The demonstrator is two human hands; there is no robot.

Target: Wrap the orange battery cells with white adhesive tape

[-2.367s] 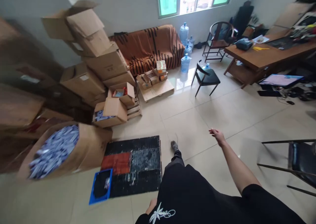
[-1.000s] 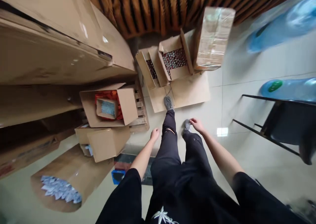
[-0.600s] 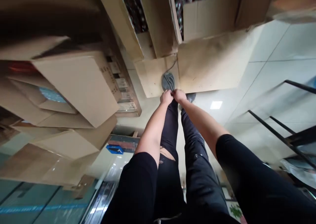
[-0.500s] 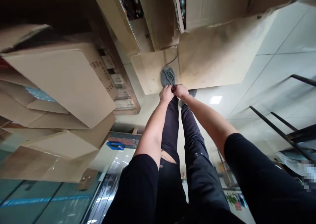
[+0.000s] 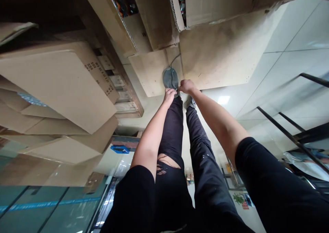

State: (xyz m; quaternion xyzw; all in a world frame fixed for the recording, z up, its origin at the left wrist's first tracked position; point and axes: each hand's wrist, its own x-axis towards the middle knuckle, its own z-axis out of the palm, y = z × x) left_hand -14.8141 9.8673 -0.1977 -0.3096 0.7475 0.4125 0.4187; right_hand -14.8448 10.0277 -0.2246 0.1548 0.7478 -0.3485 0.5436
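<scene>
A grey shoe [image 5: 168, 78] on one foot rests on a plywood board, with a dark shoelace [image 5: 171, 70] trailing over its toe onto the wood. At the ankle end of this shoe, my left hand [image 5: 169, 96] has its fingers closed on the laces. My right hand [image 5: 187, 86] pinches the lace from the other side, its fingertips close to the left ones. What exactly lies between the fingers is small and partly hidden. The other shoe [image 5: 189, 103] stands on the floor beside the board.
Open cardboard boxes [image 5: 146, 7] holding shiny round-topped items stand on the plywood board [image 5: 218, 58]. At left, a large carton [image 5: 64, 82] sits by a wooden pallet [image 5: 125, 106]. Black metal bars [image 5: 280, 126] stick out at right. A blue object [image 5: 120, 149] lies beyond the pallet.
My hands have moved slightly apart at the shoe. The lace loops seen on top of the shoe are gone, and one strand now runs forward over the toe. The view has shifted a little.
</scene>
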